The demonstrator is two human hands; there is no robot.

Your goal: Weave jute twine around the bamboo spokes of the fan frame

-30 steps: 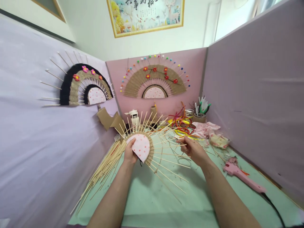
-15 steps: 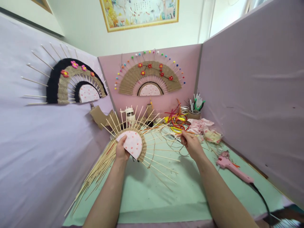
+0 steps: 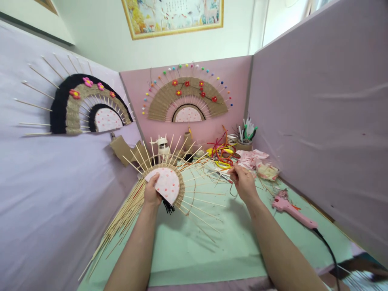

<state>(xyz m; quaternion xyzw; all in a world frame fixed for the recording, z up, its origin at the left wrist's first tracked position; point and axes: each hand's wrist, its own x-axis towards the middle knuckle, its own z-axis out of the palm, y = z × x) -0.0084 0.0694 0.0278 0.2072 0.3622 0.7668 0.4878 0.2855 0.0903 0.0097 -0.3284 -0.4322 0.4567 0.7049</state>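
On the mint-green counter (image 3: 194, 246), between lilac partition walls that carry two finished woven fans, the left hand (image 3: 150, 193) is closed on the pink dotted half-round fan frame with radiating bamboo sticks (image 3: 166, 184) and holds it upright above the counter, with a dark tassel hanging under it. The right hand (image 3: 242, 182) has its fingertips pinched together on a thin natural-coloured weaving strand (image 3: 212, 174) that runs toward the sticks. I judge that good work here asks for a steady frame, even tension on the strand, and the pink glue gun (image 3: 292, 214) left well apart.
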